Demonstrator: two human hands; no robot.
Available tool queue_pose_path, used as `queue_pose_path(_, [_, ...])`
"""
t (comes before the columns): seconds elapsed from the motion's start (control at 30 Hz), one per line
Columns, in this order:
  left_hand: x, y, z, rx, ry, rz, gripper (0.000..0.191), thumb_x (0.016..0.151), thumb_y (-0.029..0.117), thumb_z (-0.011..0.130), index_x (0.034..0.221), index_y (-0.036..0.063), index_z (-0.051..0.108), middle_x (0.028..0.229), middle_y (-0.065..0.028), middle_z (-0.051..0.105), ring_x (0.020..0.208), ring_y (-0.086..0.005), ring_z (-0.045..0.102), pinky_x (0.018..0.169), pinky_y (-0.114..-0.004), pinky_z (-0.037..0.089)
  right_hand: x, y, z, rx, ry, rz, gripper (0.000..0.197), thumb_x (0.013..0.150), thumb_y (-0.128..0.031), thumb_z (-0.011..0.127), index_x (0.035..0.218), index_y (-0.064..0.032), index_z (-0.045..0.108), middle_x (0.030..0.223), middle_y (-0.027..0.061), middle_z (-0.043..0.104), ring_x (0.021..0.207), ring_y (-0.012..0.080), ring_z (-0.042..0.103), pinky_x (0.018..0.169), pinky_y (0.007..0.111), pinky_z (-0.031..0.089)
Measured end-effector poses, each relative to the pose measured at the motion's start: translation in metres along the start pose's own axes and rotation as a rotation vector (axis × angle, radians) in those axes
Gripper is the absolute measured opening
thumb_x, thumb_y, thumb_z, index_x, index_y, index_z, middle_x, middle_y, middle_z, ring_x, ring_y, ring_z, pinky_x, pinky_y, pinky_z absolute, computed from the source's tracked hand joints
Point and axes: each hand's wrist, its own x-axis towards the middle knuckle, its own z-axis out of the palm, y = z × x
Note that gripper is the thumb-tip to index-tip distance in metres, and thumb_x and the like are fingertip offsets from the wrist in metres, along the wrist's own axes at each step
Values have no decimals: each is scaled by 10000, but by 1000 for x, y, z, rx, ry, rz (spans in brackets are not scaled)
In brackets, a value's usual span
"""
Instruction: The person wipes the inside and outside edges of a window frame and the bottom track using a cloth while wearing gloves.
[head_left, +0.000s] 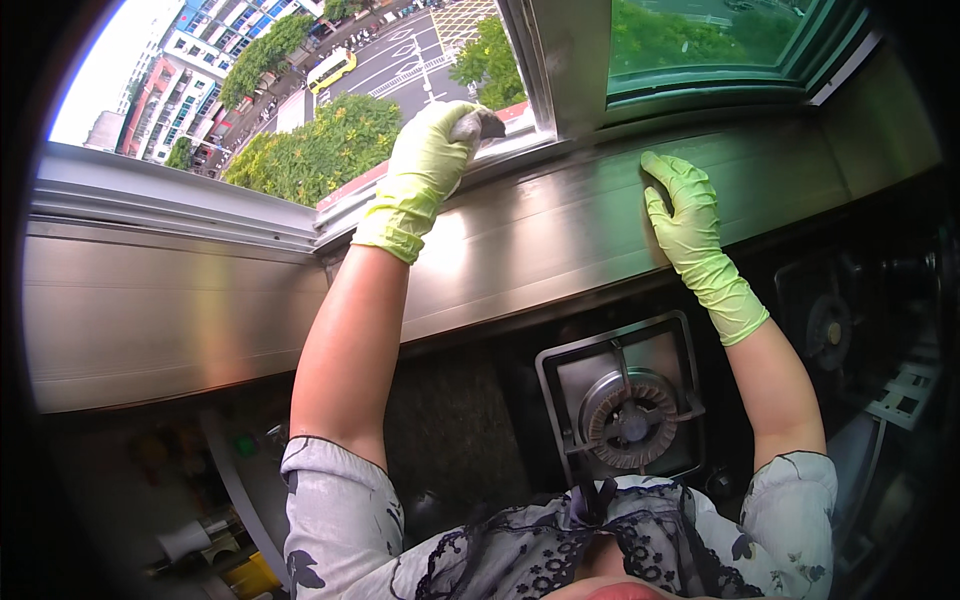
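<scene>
My left hand (431, 161), in a yellow-green rubber glove, grips a bunched greyish cloth (469, 127) at the window opening. It is over the metal window track (517, 142), and part of the cloth is hidden behind the glove. Gloved the same way, my right hand (684, 202) rests against the stainless steel wall panel (525, 217) below the green-tinted window pane (697, 37). Its thumb and fingers are apart, with nothing between them.
Below the panel is a black gas hob with a round burner (630, 424) under a square pan support (544, 375). A second burner (829, 330) sits at the right. The open window looks down on a street (397, 67) with trees. Several items, one yellow (251, 577), lie at lower left.
</scene>
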Motion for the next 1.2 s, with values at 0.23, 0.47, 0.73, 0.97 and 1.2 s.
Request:
queue_pose_path(0.23, [40,-5,69,204,-50,-210,174,847,263,645,1001,193,687,1031,-86,681,958,-340,634,839,-383,498,4,-11,4,-34,60,-19,241,749,-61,635,980,-27,693,990,161,668,947,350,618,844,428,500])
queue_pose_path(0.47, [32,-32,34,302,-332,-298,238,860,270,630,958,54,615,1000,-213,653,959,-376,619,837,-430,486,7,-6,-5,-11,8,27,249,736,-74,635,973,-11,681,957,168,654,927,351,615,808,432,506])
queue_pose_path(0.73, [52,4,71,319,-248,-336,279,895,370,557,1015,127,620,1068,-163,663,1031,-361,615,868,-441,481,6,-13,3,-61,73,-23,257,724,-63,641,973,-13,678,953,172,653,908,352,615,789,417,512])
queue_pose_path(0.97, [34,-35,39,213,-265,-355,318,734,268,774,973,90,661,958,-166,685,908,-322,658,817,-377,517,6,-13,-2,-64,30,-8,237,727,-44,625,953,-9,688,962,181,662,928,365,615,830,431,502])
queue_pose_path(1.2, [49,-6,65,-158,-109,-221,193,785,165,723,939,63,666,963,-125,694,933,-261,661,848,-352,511,5,-18,-1,-103,-35,18,273,740,-33,632,1009,-39,677,1002,195,655,947,372,605,850,431,488])
